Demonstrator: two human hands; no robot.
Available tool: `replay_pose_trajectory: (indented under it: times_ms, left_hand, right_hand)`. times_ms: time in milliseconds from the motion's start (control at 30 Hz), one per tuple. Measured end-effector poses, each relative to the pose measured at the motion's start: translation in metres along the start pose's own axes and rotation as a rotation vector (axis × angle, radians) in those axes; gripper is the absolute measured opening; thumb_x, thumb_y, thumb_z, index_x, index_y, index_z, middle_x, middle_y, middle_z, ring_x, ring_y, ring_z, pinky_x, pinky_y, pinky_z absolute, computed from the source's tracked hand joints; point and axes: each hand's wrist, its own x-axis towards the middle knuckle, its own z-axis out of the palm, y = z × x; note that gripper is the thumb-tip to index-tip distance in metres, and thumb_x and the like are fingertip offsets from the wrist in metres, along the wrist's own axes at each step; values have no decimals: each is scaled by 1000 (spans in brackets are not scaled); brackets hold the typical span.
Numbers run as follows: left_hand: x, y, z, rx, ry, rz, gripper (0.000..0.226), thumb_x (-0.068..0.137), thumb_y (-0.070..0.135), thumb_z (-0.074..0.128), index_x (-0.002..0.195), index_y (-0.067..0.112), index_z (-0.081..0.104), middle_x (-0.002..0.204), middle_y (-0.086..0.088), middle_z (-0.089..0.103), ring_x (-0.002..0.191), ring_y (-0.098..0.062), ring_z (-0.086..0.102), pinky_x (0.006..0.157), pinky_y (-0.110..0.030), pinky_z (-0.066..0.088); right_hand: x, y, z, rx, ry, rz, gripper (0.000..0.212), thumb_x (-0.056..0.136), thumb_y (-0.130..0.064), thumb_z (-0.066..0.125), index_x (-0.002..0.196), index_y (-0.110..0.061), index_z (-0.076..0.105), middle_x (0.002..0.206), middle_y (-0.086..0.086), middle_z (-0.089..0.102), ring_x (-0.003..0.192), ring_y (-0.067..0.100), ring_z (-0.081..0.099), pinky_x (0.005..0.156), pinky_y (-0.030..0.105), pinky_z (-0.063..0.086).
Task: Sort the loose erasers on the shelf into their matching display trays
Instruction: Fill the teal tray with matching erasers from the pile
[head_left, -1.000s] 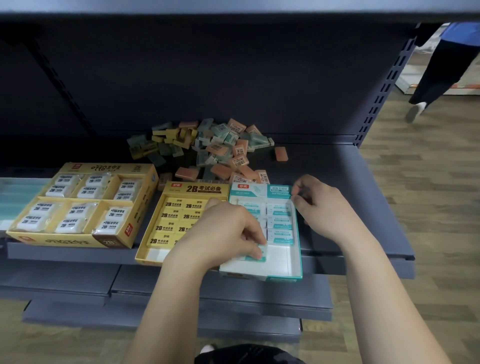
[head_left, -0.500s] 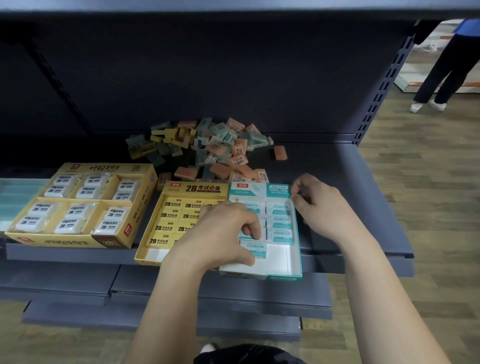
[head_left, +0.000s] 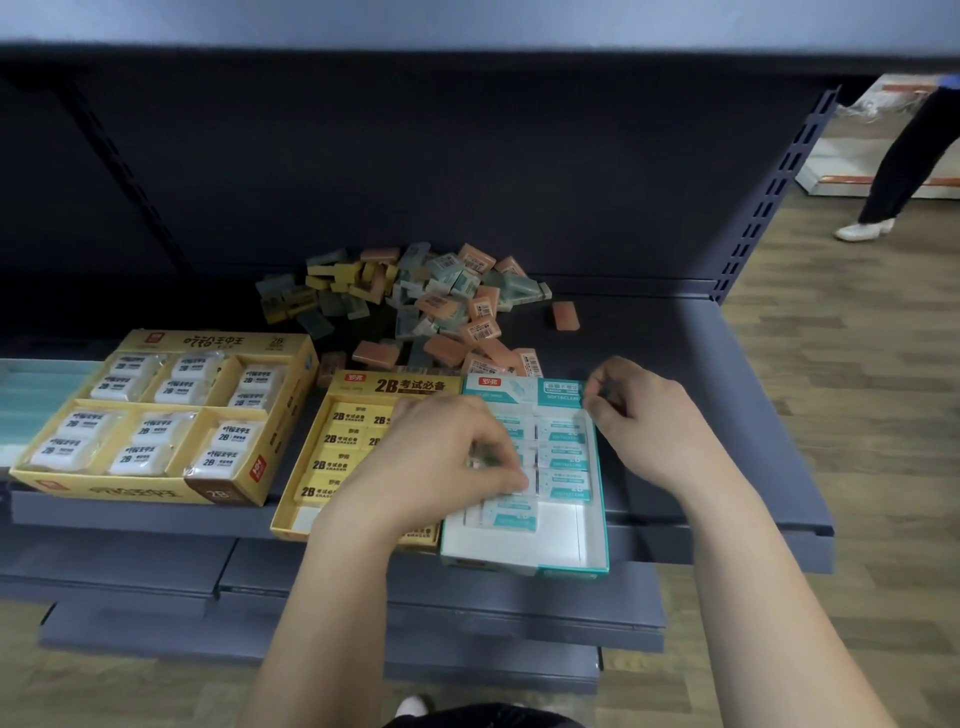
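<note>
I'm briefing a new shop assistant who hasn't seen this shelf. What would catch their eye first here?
Probably the jumbled pile of loose erasers, orange, yellow and teal, at the back of the shelf. In front of it, both hands are at the teal tray: the left hand curls over its left column, the right hand grips its back right corner. A big yellow box of white erasers sits far left.

shelf (head_left: 727, 415): dark slate grey.
loose erasers (head_left: 431, 306): mixed orange, mustard yellow, grey-green.
big tray (head_left: 104, 491): yellow, brown front corner, red logo.
big-tray erasers (head_left: 156, 431): white, black print.
middle tray (head_left: 395, 385): yellow, black "2B" lettering, red logo.
middle-tray erasers (head_left: 337, 441): yellow, black print.
teal tray (head_left: 571, 571): teal outside, white inside, red logo.
teal-tray erasers (head_left: 563, 486): white with teal bands.
floor (head_left: 857, 364): tan wood-grain planks.
</note>
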Motion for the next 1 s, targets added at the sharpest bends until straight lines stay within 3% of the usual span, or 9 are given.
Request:
replay_pose_trajectory:
  times_ms: [133,267,400,533,600,700,767,867,1000]
  left_hand:
    - [9,-13,-6,-46,212,-57,10,84,35,71,94,31,70,99,16,62,94,-4,58,87,-37,50]
    - [19,-28,-14,-35,307,-118,12,88,31,69,100,31,69,98,19,63,88,4,55,82,-25,49]
    - [28,-43,-20,-59,358,-184,13,89,28,68,102,27,70,97,15,66,91,-6,62,85,-35,53]
    - [33,-58,-28,-88,404,-230,12,91,29,65,102,28,70,98,13,69,91,-6,62,81,-29,51]
    - [34,-65,-33,-107,412,-235,12,91,29,64,102,27,69,98,13,69,91,-6,62,79,-27,50]
    - [36,-77,-38,-132,433,-253,14,92,28,64,104,24,71,98,12,69,91,-6,62,77,-24,48]
    - [38,-84,-40,-138,455,-268,14,92,27,63,104,24,71,97,13,69,90,-5,61,72,-19,44]
    - [44,-91,-43,-146,462,-283,14,93,24,62,104,23,71,99,11,68,92,-5,60,74,-21,43]
    - [55,-93,-50,-161,435,-293,16,92,23,64,106,23,71,103,6,70,97,-11,63,84,-28,50]
  right_hand:
    - [11,-11,-4,14,42,-19,9,93,-20,54,86,-24,59,80,-10,63,70,9,58,53,19,39]
    - [33,-29,-8,-21,61,-85,9,93,-23,53,90,-21,62,88,-5,64,75,15,57,56,22,41]
    - [63,-51,-7,-39,12,-147,13,93,-22,56,95,-24,69,85,-10,61,73,10,55,59,19,40]
    - [101,-70,11,-46,-69,-184,18,93,-17,54,91,-22,71,93,-7,67,81,10,63,73,29,54]
    - [122,-73,23,-69,-78,-211,17,94,-20,54,92,-22,72,104,-2,68,88,16,64,78,34,53]
    - [144,-77,38,-88,-69,-210,18,94,-23,54,93,-28,72,102,-1,71,93,21,65,87,43,53]
    - [153,-80,45,-78,-38,-210,18,94,-20,54,92,-24,72,99,1,71,91,22,66,84,39,53]
    - [162,-86,51,-95,-15,-231,17,94,-13,54,90,-17,70,96,3,71,88,20,66,69,27,47]
    - [169,-90,55,-155,-7,-236,14,89,-11,57,90,-13,71,96,5,71,87,23,66,70,33,52]
